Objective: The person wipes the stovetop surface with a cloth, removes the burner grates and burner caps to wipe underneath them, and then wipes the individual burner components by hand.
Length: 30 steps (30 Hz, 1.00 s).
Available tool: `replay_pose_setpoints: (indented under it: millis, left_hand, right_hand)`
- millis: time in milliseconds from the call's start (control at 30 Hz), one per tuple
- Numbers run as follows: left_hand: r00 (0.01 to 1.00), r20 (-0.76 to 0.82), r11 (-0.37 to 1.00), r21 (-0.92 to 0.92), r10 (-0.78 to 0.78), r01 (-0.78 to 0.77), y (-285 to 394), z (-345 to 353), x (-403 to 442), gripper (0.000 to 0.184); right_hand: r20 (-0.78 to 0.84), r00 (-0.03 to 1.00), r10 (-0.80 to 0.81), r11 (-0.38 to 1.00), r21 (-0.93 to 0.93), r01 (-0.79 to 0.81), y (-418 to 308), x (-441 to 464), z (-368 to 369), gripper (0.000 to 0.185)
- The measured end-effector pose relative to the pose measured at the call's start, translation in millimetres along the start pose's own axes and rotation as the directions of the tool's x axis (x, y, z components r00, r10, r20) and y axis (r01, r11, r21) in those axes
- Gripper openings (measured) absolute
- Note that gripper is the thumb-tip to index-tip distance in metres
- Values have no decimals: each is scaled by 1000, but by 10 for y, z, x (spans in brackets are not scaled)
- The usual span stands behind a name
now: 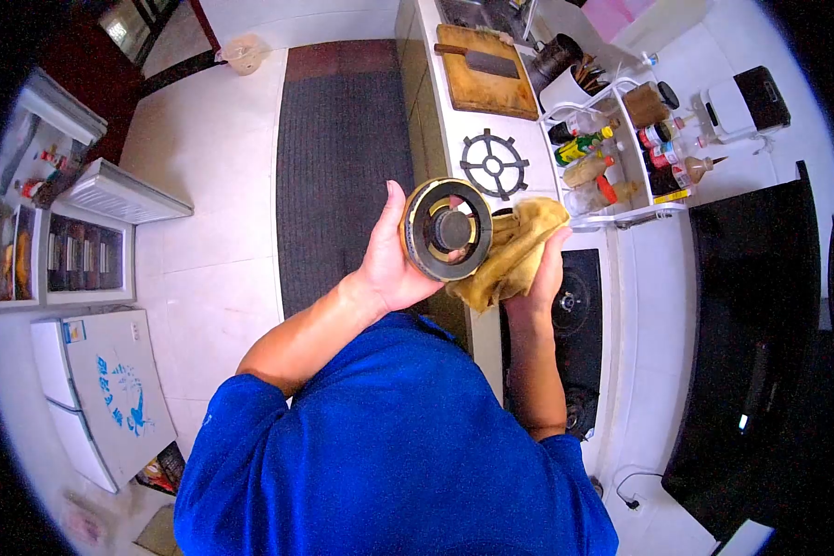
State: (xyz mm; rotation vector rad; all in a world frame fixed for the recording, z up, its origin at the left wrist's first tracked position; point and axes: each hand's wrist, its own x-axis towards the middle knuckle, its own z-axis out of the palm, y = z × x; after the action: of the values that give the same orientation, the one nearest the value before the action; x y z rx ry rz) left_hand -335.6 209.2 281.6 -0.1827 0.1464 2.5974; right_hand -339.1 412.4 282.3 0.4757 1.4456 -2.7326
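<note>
My left hand [387,255] grips a round burner part [452,229] by its left side, with the thumb pointing up. The part is a dark ring with a brass-coloured inner band and a dark centre disc. In my right hand [542,278] is a crumpled yellow-brown cloth [510,259] with dark stains, its left edge against the burner part. A black pan support [494,165] with spokes lies on the white counter just above the cloth. Beneath my right hand and forearm is the black gas hob [579,315], partly hidden.
A cutting board [486,88] bears a cleaver [477,61] at the counter's far end. A white rack [625,218] with several bottles stands right of the pan support. The black range hood [751,352] is at the right. A dark mat [343,157] covers part of the floor.
</note>
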Motion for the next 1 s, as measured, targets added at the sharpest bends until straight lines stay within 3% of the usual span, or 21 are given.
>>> replay_pose_setpoints:
  millis: [67, 133, 200, 267, 300, 333, 367, 400, 433, 500, 567, 700, 767, 800, 867, 900, 933, 967, 1000]
  left_hand:
    - [1000, -19, 1000, 19, 16, -16, -5, 25, 1, 87]
    - [999, -42, 999, 36, 27, -26, -20, 57, -11, 87]
    - [998, 25, 995, 77, 61, -63, -19, 93, -2, 84]
    - [996, 36, 991, 100, 86, -89, -27, 75, 19, 82]
    - [994, 42, 987, 124, 102, -106, -45, 61, 22, 80]
    - [994, 42, 987, 124, 97, -101, -91, 57, 24, 80]
    - [988, 39, 968, 197, 151, -156, -149, 56, 28, 77]
    - [977, 42, 940, 268, 209, -212, -189, 60, 25, 75]
    - [974, 44, 931, 289, 221, -224, -201, 68, 8, 69]
    - [957, 64, 893, 346, 282, -287, -259, 59, 6, 66]
    - [913, 147, 795, 452, 381, -405, -307, 75, -22, 57]
    - [913, 110, 751, 534, 393, -387, -344, 79, -53, 51]
    - [863, 162, 596, 662, 479, -455, -357, 63, -80, 51]
    - [865, 162, 597, 663, 475, -451, -386, 26, -103, 51]
    - [801, 274, 322, 809, 532, -491, -427, -62, -144, 54]
    - [801, 274, 280, 836, 533, -472, -389, -30, -166, 60]
    - [806, 275, 280, 838, 525, -468, -370, -33, -160, 60]
    - [769, 342, 198, 836, 541, -512, -353, -36, -142, 61]
    - [730, 407, 118, 827, 548, -550, -346, -44, -131, 61]
  right_hand:
    - [-28, 1000, -14, 999, -35, 13, -29, -91, 54, 67]
    - [-21, 975, -222, 935, -288, 206, -13, -194, 105, 70]
    - [-39, 956, -289, 934, -230, 273, -30, -250, 189, 75]
    - [193, 850, -490, 816, -240, 526, -41, -258, 219, 69]
    - [317, 852, -417, 765, -384, 517, -18, -252, 178, 52]
    - [419, 831, -367, 618, -558, 554, -19, -285, 328, 38]
    - [603, 688, -404, 276, -637, 720, -50, -297, 484, 45]
    - [774, 531, -345, -104, -594, 798, -77, -292, 581, 53]
    - [778, 527, -343, -109, -590, 800, -56, -281, 566, 53]
    - [716, 613, -333, 51, -636, 770, 15, -260, 511, 62]
    - [749, 593, -296, 35, -612, 790, -33, -245, 503, 62]
    - [755, 600, -263, 88, -601, 794, -50, -208, 479, 59]
    - [678, 678, -282, 217, -644, 734, 26, -196, 439, 52]
    - [612, 736, -290, 305, -670, 677, 56, -206, 447, 46]
    - [535, 798, -277, 351, -717, 602, 38, -245, 485, 36]
    - [531, 799, -281, 354, -717, 601, 46, -251, 500, 36]
    - [461, 855, -238, 471, -715, 517, 57, -261, 513, 34]
    - [390, 901, -188, 580, -697, 422, 71, -267, 521, 33]
    - [377, 905, -196, 584, -696, 417, 93, -275, 527, 33]
